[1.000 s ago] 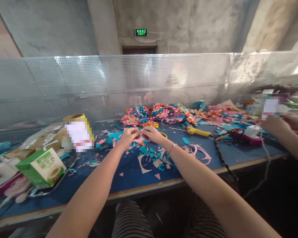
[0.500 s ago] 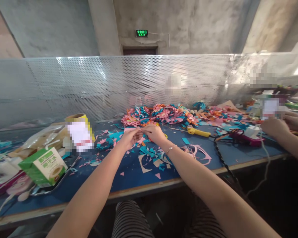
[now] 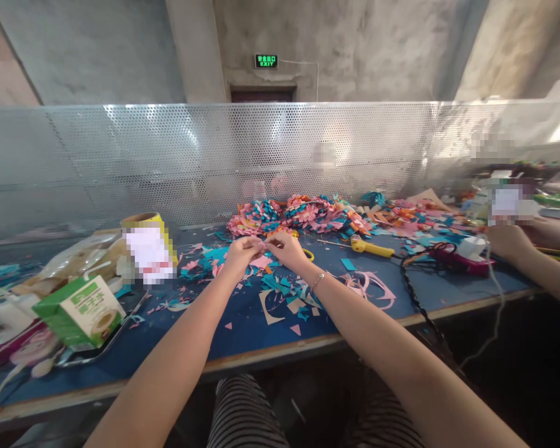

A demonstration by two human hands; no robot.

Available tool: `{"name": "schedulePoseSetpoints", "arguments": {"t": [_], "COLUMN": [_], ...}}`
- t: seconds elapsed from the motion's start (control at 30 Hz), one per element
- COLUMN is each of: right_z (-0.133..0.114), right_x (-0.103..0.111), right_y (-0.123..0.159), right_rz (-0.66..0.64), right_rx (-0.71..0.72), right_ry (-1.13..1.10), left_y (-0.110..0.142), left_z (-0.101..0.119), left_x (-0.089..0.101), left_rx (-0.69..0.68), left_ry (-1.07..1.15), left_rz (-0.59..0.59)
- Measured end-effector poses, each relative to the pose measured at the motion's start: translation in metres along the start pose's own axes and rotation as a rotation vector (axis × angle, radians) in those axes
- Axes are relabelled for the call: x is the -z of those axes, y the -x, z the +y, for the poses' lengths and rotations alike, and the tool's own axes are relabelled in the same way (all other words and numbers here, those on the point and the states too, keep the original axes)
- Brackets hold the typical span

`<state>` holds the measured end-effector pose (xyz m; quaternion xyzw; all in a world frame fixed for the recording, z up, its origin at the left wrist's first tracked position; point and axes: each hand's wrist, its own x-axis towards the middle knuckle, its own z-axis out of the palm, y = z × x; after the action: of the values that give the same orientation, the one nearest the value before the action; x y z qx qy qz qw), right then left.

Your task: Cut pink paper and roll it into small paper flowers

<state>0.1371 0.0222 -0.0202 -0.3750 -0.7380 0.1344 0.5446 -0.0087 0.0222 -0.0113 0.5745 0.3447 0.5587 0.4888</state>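
Note:
My left hand (image 3: 243,254) and my right hand (image 3: 284,247) meet over the middle of the blue table, fingertips pinched close together. Whatever lies between them is too small and too hidden to make out. A yellow loop (image 3: 308,254), like a scissors handle, shows just beyond my right wrist. Blue paper scraps (image 3: 280,286) and pink bits are scattered beneath and around both hands. Behind them rests a heap of pink, blue and orange paper flowers (image 3: 308,214).
A yellow-handled corded tool (image 3: 372,247) lies right of my hands, its black cord (image 3: 417,298) running over the table edge. At left are a green drink carton (image 3: 81,314) and a blurred-out phone (image 3: 148,252). Another person's hands (image 3: 511,242) are at far right. A perforated metal screen (image 3: 214,162) stands behind.
My fingers have shifted slightly, the left ones now curled more tightly. The hands remain together in about the same spot.

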Motion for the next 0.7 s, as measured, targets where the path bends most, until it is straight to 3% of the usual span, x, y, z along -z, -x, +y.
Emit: {"name": "schedulePoseSetpoints", "arguments": {"t": [0.13, 0.33, 0.7], "right_z": [0.004, 0.010, -0.001], "right_x": [0.000, -0.002, 0.002], "right_y": [-0.001, -0.004, -0.001], "right_rz": [0.004, 0.007, 0.013], "right_rx": [-0.015, 0.041, 0.085], "right_ry": [-0.016, -0.076, -0.100], "left_y": [0.001, 0.003, 0.000], "left_z": [0.002, 0.011, 0.006], "left_x": [-0.003, -0.006, -0.004], "left_rx": [0.028, 0.196, 0.180], "left_ry": [0.061, 0.318, 0.290], "left_rz": [-0.029, 0.011, -0.032]}}
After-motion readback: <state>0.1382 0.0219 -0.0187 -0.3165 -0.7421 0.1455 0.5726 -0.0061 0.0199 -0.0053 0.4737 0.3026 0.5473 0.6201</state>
